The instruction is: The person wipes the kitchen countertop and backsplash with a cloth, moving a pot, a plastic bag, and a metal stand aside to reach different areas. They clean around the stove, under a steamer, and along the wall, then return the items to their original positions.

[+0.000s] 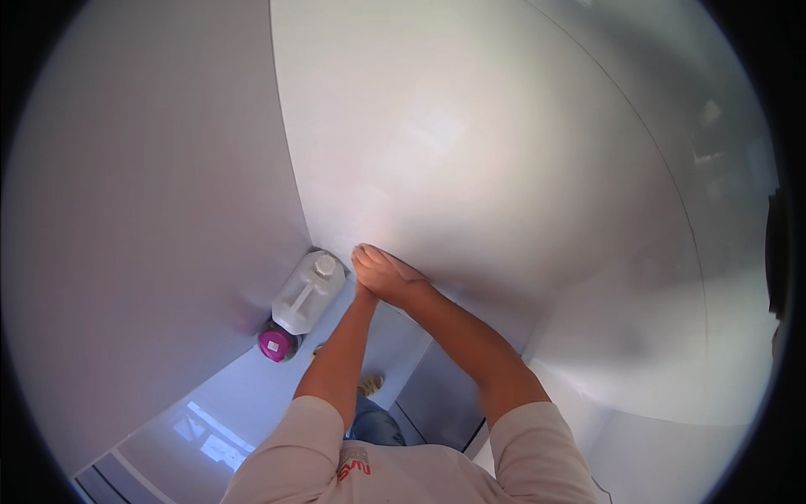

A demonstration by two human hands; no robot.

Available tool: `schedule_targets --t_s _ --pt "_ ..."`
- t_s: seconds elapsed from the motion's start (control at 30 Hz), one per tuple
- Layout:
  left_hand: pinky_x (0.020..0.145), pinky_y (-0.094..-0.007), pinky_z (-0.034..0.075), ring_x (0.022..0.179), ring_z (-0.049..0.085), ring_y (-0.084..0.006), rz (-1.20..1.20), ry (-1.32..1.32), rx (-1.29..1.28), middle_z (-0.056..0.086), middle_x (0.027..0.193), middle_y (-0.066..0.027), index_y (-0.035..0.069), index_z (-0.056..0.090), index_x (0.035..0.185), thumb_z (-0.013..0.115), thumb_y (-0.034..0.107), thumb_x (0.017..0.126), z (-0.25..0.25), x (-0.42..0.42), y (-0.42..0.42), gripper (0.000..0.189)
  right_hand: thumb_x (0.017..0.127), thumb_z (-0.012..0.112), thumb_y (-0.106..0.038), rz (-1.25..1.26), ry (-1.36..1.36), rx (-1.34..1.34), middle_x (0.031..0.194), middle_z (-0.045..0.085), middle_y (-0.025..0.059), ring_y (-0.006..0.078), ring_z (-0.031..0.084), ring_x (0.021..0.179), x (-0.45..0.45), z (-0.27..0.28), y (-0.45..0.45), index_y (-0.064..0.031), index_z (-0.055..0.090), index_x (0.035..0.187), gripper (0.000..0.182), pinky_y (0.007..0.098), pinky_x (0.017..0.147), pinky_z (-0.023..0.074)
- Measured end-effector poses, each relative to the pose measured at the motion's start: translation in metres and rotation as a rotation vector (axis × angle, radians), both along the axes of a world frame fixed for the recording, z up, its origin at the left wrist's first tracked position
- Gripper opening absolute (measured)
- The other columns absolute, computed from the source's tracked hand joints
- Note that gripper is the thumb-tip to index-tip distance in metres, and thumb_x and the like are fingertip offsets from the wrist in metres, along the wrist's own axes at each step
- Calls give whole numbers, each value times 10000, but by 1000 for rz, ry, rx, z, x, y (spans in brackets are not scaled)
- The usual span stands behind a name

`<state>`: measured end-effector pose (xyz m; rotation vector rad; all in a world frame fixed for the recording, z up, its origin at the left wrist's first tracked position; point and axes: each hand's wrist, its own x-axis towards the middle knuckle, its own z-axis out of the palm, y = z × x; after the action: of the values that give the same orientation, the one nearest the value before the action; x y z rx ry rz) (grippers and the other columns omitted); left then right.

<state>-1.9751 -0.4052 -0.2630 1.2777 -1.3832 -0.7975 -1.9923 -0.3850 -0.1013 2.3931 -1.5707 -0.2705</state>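
My right hand (pixel 385 276) lies across my left hand (pixel 364 291), and the two are together close to a glossy white panel (pixel 441 157). Most of the left hand is hidden beneath the right. A thin pinkish strip (pixel 406 269) with a dark edge shows along the panel side of the hands; whether it is skin or a held thing is unclear. Left of the hands, a translucent white plastic jug (pixel 301 305) with a screw cap stands in the corner. Beside the jug is a jar (pixel 277 342) with a magenta lid bearing a small white label.
A plain pale wall (pixel 157 189) rises on the left and meets the panel at a corner seam. Below are a shiny light floor (pixel 208 403), a sandalled foot (pixel 371 384) and a dark grey flat surface (pixel 441 394). Something dark (pixel 773 252) juts in at the right rim.
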Motion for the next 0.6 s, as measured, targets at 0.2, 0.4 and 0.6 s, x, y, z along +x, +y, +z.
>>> schedule_targets --t_s 0.2,0.4,0.6 --pt "904 -373 431 1076 517 -268 -362 -113 616 529 1169 -98 40 465 1237 542 213 888 34 -14 108 397 774 551 -82 -57 17 159 1205 545 61 192 455 1215 -38 13 102 -20 604 1075 313 280 1044 352" --pt "872 -371 443 1032 540 -259 -776 -244 744 557 1111 -92 54 497 1210 566 249 868 66 -37 174 399 789 530 -77 -98 8 177 1301 507 81 228 422 1265 -62 17 186 -48 616 1126 349 330 1097 302" --pt "839 -369 455 989 564 -251 -1251 -332 659 584 1053 -85 68 529 1183 590 285 847 106 -72 203 403 786 562 -121 -150 -146 -9 1233 579 61 232 519 1172 -84 82 245 -94 629 1105 327 328 1004 396"
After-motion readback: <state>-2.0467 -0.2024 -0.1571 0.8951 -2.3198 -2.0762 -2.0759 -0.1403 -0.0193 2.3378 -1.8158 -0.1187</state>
